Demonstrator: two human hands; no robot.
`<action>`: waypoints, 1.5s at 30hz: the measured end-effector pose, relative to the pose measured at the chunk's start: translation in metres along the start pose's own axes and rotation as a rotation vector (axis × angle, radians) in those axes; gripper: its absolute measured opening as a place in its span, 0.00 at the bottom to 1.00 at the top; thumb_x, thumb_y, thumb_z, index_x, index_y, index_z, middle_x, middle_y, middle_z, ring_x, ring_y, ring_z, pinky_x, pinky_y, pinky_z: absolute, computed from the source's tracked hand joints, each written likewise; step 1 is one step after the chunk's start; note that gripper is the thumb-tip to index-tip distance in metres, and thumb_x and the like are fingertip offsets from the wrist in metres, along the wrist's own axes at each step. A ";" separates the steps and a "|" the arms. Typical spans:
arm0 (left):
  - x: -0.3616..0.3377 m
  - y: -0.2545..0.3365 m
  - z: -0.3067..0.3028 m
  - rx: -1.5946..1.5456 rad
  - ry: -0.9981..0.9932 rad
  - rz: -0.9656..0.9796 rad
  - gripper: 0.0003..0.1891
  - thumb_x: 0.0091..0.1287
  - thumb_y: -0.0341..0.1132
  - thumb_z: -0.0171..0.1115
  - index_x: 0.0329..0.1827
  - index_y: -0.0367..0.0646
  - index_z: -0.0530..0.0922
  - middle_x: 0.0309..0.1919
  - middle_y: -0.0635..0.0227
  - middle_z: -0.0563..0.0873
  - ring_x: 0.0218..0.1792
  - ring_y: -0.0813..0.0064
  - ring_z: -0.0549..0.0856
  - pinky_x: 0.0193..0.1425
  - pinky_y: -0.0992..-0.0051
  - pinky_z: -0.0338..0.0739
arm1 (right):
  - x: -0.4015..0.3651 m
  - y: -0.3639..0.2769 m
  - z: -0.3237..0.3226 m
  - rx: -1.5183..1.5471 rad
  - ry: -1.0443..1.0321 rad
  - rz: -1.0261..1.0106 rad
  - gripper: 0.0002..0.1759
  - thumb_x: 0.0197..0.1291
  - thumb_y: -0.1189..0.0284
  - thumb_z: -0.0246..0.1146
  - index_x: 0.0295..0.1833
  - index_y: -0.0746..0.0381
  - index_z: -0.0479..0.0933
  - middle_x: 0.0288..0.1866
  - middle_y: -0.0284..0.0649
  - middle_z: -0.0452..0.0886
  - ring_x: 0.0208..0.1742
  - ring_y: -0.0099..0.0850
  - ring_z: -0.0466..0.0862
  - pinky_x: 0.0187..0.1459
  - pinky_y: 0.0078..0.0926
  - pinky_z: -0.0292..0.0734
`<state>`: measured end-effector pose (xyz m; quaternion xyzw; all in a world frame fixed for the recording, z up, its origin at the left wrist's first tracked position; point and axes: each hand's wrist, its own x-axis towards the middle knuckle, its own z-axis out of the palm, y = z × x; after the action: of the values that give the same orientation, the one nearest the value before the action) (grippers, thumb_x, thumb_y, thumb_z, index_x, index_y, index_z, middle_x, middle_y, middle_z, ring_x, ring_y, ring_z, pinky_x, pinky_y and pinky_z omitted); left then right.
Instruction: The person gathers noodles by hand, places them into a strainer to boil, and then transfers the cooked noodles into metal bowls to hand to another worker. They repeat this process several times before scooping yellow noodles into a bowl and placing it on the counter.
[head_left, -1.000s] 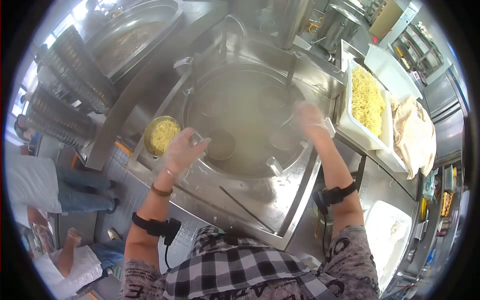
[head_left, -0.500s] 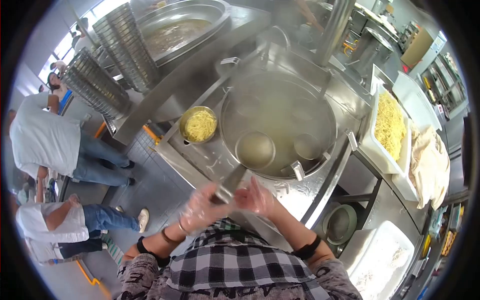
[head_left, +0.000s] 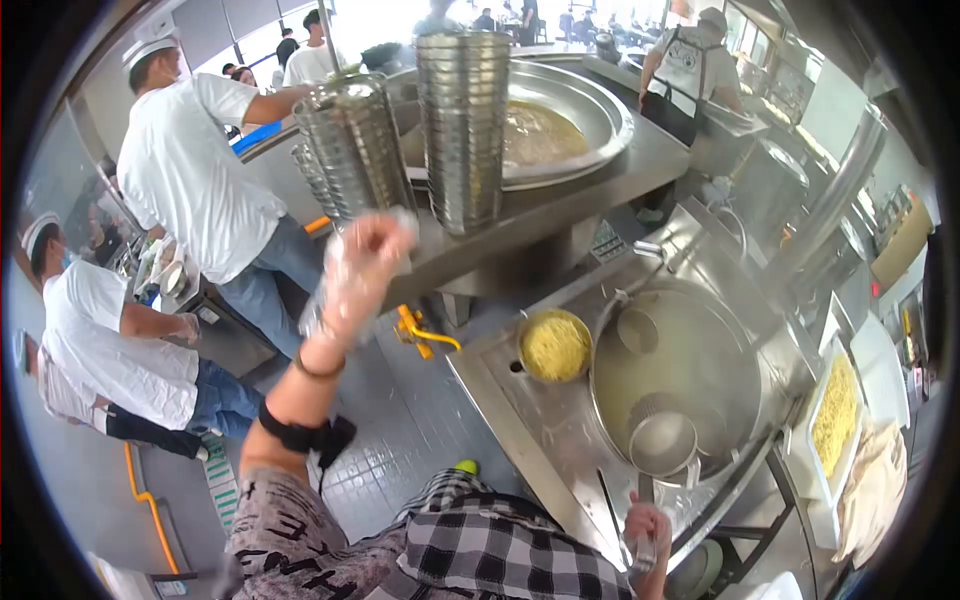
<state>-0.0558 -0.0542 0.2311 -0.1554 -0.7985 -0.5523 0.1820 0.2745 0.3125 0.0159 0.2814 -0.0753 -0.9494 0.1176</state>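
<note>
My left hand (head_left: 362,275), in a clear plastic glove, is stretched out at the front of a stack of metal bowls (head_left: 352,150). Its fingers are loosely bent and slightly blurred, with nothing visible in them. A taller stack of metal bowls (head_left: 462,130) stands just right of it. Low in the view, my right hand (head_left: 648,528) is closed round the handle of a noodle strainer (head_left: 663,445). The strainer's round basket sits at the near side of a large pot (head_left: 603,385) of cloudy liquid. A metal bowl of yellow noodles (head_left: 556,346) rests on the steel counter left of the pot.
A wide metal pan of brown liquid (head_left: 545,130) is behind the stacks. White tubs hold noodles (head_left: 835,415), with a beige cloth (head_left: 872,490) beside them. People in white shirts (head_left: 195,165) stand at the left. A yellow pipe valve (head_left: 412,328) juts beside the counter.
My left hand has let go of the strainer handle and moved up and left to the bowl stacks. My right hand now grips the handle. The view has swung left.
</note>
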 end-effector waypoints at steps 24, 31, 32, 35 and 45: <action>0.251 0.087 0.009 -0.215 -0.261 0.005 0.23 0.58 0.54 0.54 0.32 0.37 0.75 0.20 0.66 0.80 0.22 0.81 0.79 0.21 0.87 0.68 | 0.061 0.105 0.015 -0.325 0.188 -0.430 0.11 0.52 0.76 0.52 0.43 0.60 0.63 0.14 0.24 0.55 0.12 0.16 0.56 0.15 0.16 0.52; 0.073 -0.006 0.057 -0.662 -0.902 -0.225 0.09 0.59 0.31 0.54 0.42 0.43 0.70 0.34 0.73 0.76 0.36 0.83 0.76 0.39 0.83 0.72 | 0.052 0.069 0.008 -0.289 0.251 -0.252 0.10 0.52 0.74 0.54 0.39 0.59 0.62 0.11 0.25 0.54 0.09 0.19 0.54 0.13 0.20 0.50; 0.046 -0.033 0.074 -0.806 -0.986 -0.129 0.12 0.59 0.28 0.55 0.46 0.42 0.70 0.39 0.71 0.75 0.38 0.83 0.74 0.41 0.82 0.71 | 0.050 0.065 0.007 -0.334 0.249 -0.250 0.10 0.52 0.73 0.55 0.39 0.59 0.63 0.11 0.26 0.54 0.09 0.19 0.54 0.13 0.20 0.50; -0.028 -0.069 0.095 -0.801 -1.082 -0.348 0.31 0.54 0.28 0.60 0.62 0.45 0.60 0.40 0.72 0.76 0.33 0.86 0.75 0.32 0.85 0.72 | 0.048 0.058 0.002 -0.280 0.201 -0.207 0.07 0.52 0.74 0.54 0.36 0.59 0.63 0.11 0.26 0.54 0.09 0.19 0.54 0.13 0.20 0.50; -0.151 -0.139 0.100 -0.722 -1.124 -1.127 0.14 0.53 0.33 0.58 0.41 0.37 0.74 0.25 0.68 0.80 0.24 0.77 0.79 0.27 0.78 0.73 | 0.041 0.058 0.003 -0.174 0.094 -0.167 0.04 0.54 0.74 0.53 0.31 0.59 0.64 0.11 0.25 0.54 0.10 0.18 0.56 0.15 0.20 0.52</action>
<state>0.0039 -0.0152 0.0140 -0.0348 -0.5040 -0.6209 -0.5993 0.2502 0.2459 0.0092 0.3196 0.0364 -0.9446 0.0657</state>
